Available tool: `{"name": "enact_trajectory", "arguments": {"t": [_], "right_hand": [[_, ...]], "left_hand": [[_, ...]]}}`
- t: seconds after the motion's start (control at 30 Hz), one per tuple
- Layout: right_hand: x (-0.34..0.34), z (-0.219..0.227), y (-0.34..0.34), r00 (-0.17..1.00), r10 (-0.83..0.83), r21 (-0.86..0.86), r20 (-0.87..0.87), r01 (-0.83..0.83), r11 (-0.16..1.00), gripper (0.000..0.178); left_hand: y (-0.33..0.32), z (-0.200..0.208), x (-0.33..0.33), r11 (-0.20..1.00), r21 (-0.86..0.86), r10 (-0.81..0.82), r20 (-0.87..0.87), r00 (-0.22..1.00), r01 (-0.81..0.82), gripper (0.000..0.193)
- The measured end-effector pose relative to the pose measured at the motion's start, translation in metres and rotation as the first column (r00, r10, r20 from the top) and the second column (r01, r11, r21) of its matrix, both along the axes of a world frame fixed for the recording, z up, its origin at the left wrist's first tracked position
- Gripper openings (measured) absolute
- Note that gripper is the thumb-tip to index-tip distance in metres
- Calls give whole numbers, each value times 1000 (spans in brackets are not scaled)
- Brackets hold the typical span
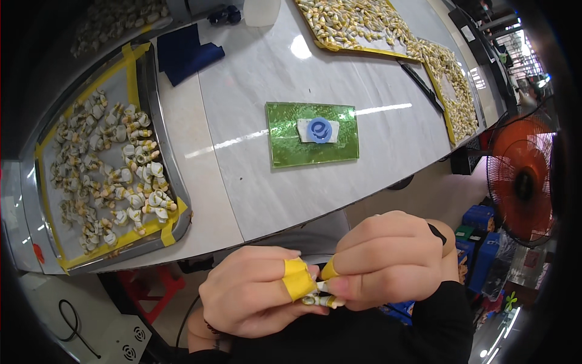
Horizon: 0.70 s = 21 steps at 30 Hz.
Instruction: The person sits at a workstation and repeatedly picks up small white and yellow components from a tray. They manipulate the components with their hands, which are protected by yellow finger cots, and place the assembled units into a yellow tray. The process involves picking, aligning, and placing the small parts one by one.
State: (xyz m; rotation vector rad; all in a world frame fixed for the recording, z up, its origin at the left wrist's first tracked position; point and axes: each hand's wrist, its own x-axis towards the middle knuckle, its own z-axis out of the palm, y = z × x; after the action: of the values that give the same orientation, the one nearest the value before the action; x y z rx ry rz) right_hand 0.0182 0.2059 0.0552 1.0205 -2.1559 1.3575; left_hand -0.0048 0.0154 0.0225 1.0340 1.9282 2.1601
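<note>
My left hand [248, 291] and my right hand [391, 261] meet in front of the table's near edge, with yellow tape wrapped round a finger of each. Between their fingertips is a small white figurine [321, 300] with yellow and flesh-coloured parts. The left fingers are closed round it, and the right thumb and forefinger pinch it from the other side. Fingers hide much of it, so its exact shape does not show. Beyond the hands, a green slab [282, 142] lies on the table, bearing a white patch and a round blue piece [319, 130] with a curled mark.
At left, a metal tray [173, 218] edged with yellow tape holds many similar figurines. Two yellow-edged trays of small white-and-yellow parts [357, 24] lie at the far right, beside a black stick [421, 88]. A navy cloth [188, 56] lies far left. An orange fan [524, 179] stands right.
</note>
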Motion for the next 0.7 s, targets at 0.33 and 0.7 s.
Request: {"name": "enact_trajectory", "arguments": {"t": [0.33, 0.7], "right_hand": [[3, 1, 1, 984, -81, -93, 161, 97, 991, 15], [-5, 9, 4, 877, 48, 12, 477, -61, 998, 15]], "left_hand": [[-1, -5, -7, 986, 90, -156, 182, 971, 142, 30], [-6, -10, -1, 924, 257, -380, 525, 762, 284, 24]]}}
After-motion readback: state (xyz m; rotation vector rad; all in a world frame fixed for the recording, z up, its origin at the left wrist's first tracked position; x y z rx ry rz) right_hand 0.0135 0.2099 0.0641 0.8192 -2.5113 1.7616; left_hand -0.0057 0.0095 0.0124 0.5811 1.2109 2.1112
